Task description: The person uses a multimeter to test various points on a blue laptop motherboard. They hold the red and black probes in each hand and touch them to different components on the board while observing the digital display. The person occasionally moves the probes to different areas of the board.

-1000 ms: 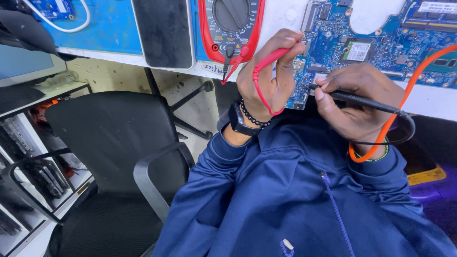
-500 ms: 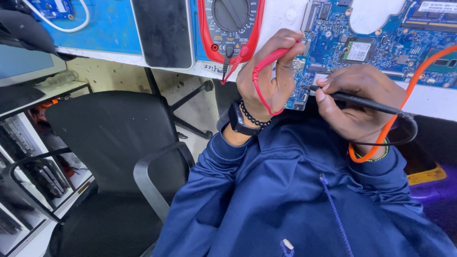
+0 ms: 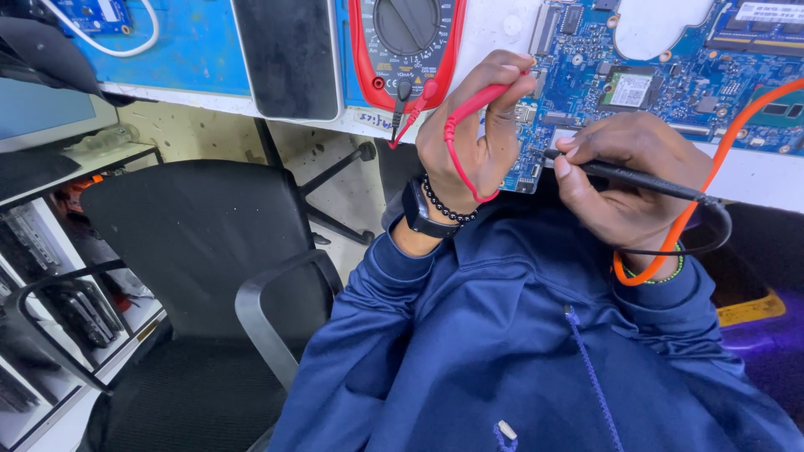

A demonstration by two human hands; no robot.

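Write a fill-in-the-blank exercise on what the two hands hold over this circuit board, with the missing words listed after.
1. The left hand pinches a probe whose colour is ____.
2. The right hand holds a black probe against the ____-coloured circuit board.
3. Both probe leads plug into the red-cased multimeter, which has a round ____ on its face.
4. Beside the person stands an office chair coloured ____.

Missing words: red; blue; dial; black
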